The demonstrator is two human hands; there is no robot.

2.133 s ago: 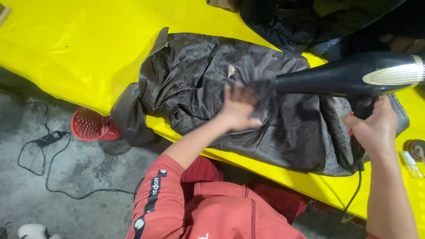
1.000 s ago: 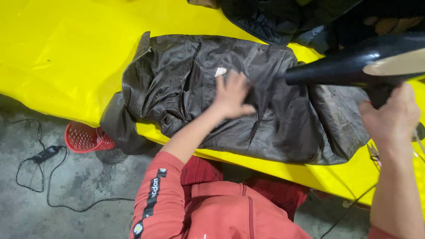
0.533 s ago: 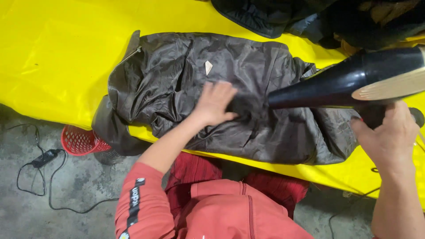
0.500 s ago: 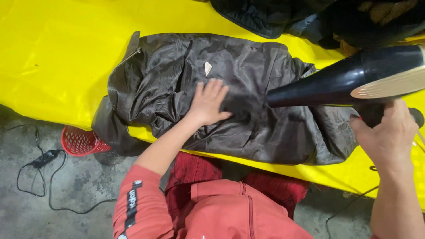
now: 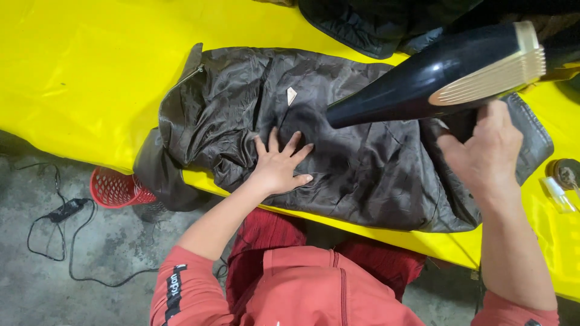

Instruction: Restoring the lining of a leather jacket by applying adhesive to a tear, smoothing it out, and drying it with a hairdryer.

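Note:
A dark brown jacket (image 5: 374,169), lining side up, lies spread on a yellow table cover (image 5: 90,78). My left hand (image 5: 279,165) rests flat on the lining with its fingers spread, near a small pale label (image 5: 291,95). My right hand (image 5: 483,154) grips the handle of a black hair dryer (image 5: 435,75). Its nozzle points left and down at the lining just above my left hand.
More dark clothing (image 5: 374,24) is piled at the table's far edge. A small clear bottle (image 5: 557,194) and a round tin (image 5: 565,172) sit at the right. Below the table, a red basket (image 5: 115,188) and a black cable with adapter (image 5: 60,211) lie on the concrete floor.
My left hand has slid down and left across the lining and now lies flat. The dryer has stayed aimed at the jacket while the view shifted.

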